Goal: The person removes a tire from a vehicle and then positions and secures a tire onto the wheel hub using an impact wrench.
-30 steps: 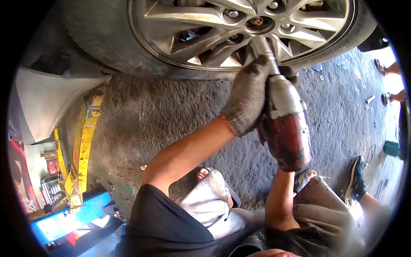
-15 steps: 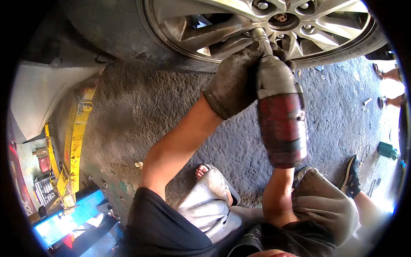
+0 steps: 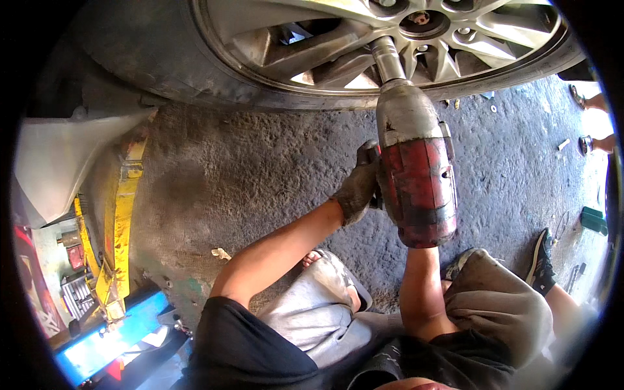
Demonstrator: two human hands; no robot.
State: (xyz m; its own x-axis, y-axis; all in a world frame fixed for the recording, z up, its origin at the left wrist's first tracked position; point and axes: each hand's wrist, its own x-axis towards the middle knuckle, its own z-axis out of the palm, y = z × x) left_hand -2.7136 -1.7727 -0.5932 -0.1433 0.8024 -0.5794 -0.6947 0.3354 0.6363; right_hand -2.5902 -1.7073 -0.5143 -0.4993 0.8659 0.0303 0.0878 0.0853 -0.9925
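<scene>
A red and grey impact wrench (image 3: 419, 162) points away from me, its long socket (image 3: 388, 58) reaching into a lug-nut recess of the silver alloy wheel (image 3: 325, 55). My gloved left hand (image 3: 359, 185) is closed against the left side of the wrench, below its grey nose; the part it grips is mostly hidden. My right forearm (image 3: 422, 286) runs up behind the rear of the wrench. The tool's body covers my right hand, which appears to hold the wrench from beneath. Around the rim sits a black tyre (image 3: 260, 94).
Rough dark floor lies under the wheel. To the left stand a yellow metal arm (image 3: 123, 214) and a blue beam (image 3: 114, 335), beside a grey body panel (image 3: 71, 159). A green case (image 3: 593, 221) and another person's feet (image 3: 582, 144) are at the right.
My left hand has let go of the wrench's nose and socket area and moved down to its left side. The wrench has shifted slightly left, the socket still at the wheel.
</scene>
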